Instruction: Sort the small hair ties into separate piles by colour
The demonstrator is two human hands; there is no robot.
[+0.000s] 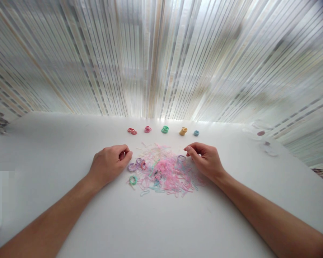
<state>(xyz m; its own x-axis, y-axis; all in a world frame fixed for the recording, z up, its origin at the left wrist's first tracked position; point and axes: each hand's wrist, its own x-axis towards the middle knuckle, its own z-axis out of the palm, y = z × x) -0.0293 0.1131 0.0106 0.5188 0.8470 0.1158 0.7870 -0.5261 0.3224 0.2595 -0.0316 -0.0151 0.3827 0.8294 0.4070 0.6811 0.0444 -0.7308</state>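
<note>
A loose pile of small elastic hair bands [164, 168], mostly pink with pale and blue ones, lies on the white table [161, 222]. My left hand [110, 163] rests at its left side, fingers curled and thumb against the index finger; what it holds, if anything, is hidden. Close by are purple hair ties [132, 167] and a green hair tie [133, 180]. At the pile's right edge, my right hand [204, 157] has thumb and index pinched together, just above a purple-grey hair tie [181, 158]. Anything between those fingertips is too small to make out.
Behind the pile, small groups stand in a row: red [132, 131], pink [148, 129], green [165, 129], yellow [183, 131] and blue hair ties [196, 133]. Clear round objects [267, 147] lie at the right. A string curtain [156, 64] hangs along the table's far edge.
</note>
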